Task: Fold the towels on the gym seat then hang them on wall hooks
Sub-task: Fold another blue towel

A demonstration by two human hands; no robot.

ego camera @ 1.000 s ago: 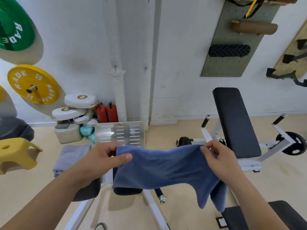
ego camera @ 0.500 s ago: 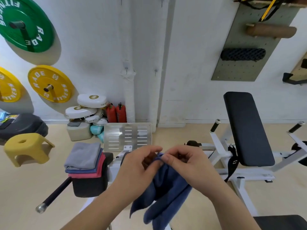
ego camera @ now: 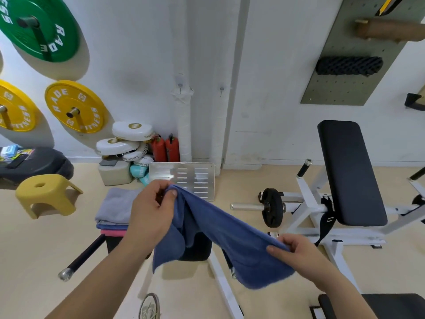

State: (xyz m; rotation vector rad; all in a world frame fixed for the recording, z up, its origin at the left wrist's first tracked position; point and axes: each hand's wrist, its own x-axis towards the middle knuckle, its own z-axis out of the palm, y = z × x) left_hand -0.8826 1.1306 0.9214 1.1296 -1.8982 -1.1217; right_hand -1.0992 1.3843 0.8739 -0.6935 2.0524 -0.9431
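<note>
Left grip (ego camera: pixel 153 214) raised, pinched tight; right grip (ego camera: pixel 299 252) lower, nearer body, likewise pinched tight.

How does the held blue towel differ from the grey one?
The blue towel is held up, stretched between the left hand and right hand; the grey towel lies on a stack. The blue towel sags loosely; the grey towel is folded flat. Both are plain cloths.

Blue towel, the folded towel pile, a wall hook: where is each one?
blue towel (ego camera: pixel 230 229), head view, stretched middle span.
folded towel pile (ego camera: pixel 116 207), head view, grey top towel.
wall hook (ego camera: pixel 221 90), head view, its metal peg.
</note>
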